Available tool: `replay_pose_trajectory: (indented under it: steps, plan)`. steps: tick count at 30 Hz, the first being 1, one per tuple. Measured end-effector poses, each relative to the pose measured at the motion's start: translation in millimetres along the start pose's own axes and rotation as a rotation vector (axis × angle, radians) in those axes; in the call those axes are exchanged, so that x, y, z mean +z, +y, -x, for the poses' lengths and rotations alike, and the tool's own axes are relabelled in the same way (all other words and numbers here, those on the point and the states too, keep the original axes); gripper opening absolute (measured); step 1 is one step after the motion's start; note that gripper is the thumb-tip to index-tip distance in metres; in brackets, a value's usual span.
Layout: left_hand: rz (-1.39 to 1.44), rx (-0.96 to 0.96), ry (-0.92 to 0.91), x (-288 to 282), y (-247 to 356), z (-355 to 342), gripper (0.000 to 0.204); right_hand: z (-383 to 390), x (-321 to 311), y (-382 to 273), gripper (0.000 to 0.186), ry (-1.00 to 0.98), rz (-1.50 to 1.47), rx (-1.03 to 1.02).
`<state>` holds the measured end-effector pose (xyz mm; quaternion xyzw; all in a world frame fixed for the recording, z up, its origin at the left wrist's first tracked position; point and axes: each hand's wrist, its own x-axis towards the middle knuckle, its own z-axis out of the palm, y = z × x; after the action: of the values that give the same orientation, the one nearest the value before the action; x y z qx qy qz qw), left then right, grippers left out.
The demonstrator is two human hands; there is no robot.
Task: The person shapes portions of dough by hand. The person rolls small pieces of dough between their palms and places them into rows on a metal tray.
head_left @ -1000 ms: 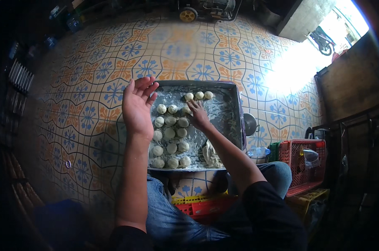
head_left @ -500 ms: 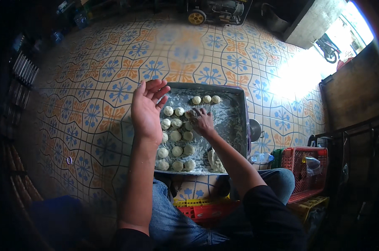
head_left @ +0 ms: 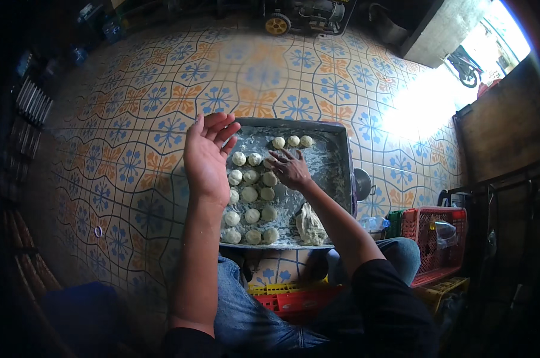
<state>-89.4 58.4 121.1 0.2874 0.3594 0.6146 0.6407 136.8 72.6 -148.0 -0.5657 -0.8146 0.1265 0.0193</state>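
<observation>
A large dark tray (head_left: 332,191) dusted with flour lies in front of me. Several pale dough balls (head_left: 251,215) form rows on its left side, and a short row of small dough balls (head_left: 293,141) sits along the far side. My right hand (head_left: 292,171) is over the tray's middle, palm down, its fingers spread at the end of one row; they partly cover a ball there. Raised over the tray's left edge, my left hand (head_left: 208,161) is palm up and empty, its fingers loosely bent and apart. A bigger lump of dough (head_left: 310,225) rests near the tray's front right.
Right of the tray are a metal pot (head_left: 363,184), a clear plastic bottle (head_left: 373,224) and a red crate (head_left: 440,244). A red and yellow crate (head_left: 294,301) is below my legs. A wheeled machine (head_left: 309,18) stands at the back of the patterned tile floor (head_left: 133,119).
My right hand's fingers have spread out, and the hand has shifted slightly back toward me. More of the dough lump shows beside my right forearm. The left hand stays nearly still.
</observation>
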Motion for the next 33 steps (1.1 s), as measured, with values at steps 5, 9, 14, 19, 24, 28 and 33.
replay_pose_trajectory:
  steps: [5,9,14,19,24,28,33]
  plan:
    - [-0.004,-0.007,-0.018,6,-1,0,0.043,26,3,14,0.051,0.167,-0.035,0.042]
    - [0.029,-0.02,-0.031,10,-1,-2,0.042,74,9,39,0.05,-0.037,-0.31,0.255]
    - [0.021,-0.018,-0.032,1,0,3,0.043,165,17,-8,0.053,-0.233,0.017,-0.282]
    - [-0.03,0.0,-0.027,-5,8,9,0.043,177,47,-8,0.046,-0.062,-0.124,-0.203]
    - [-0.018,-0.013,-0.084,-2,0,10,0.042,179,61,6,0.026,-0.008,-0.218,-0.075]
    - [-0.021,0.005,-0.09,-5,9,16,0.041,184,2,11,0.025,-0.126,-0.306,-0.04]
    - [-0.027,-0.001,-0.089,-4,10,22,0.041,213,-108,5,0.031,0.003,-0.305,-0.002]
